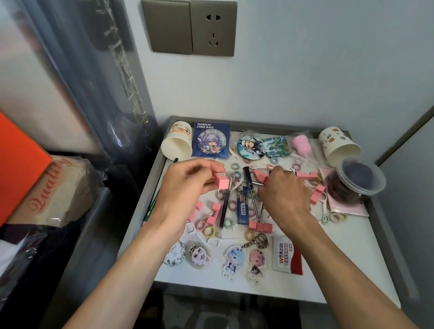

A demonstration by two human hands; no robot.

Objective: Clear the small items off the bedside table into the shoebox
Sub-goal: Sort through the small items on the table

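Note:
The white-topped bedside table (345, 265) is strewn with small items: pink foam blocks, pastel rings, badges and keychains. My left hand (182, 190) hovers over the table's left part and pinches a pink block (219, 184) between thumb and fingers. My right hand (283, 193) reaches down over the middle, fingers curled onto another pink block piece (260, 177) beside a blue-handled screwdriver (248, 178). The orange shoebox (5, 168) stands open at the far left, off the table.
Two paper cups (177, 144) (339, 148) lie tipped at the back corners. A clear lidded tub (355, 180) sits at the right. Pen (224, 209), blue lead case (242, 209), acrylic figure charms (233, 261) and a red-white card (288, 255) lie nearer me. A wall socket (212, 27) is above.

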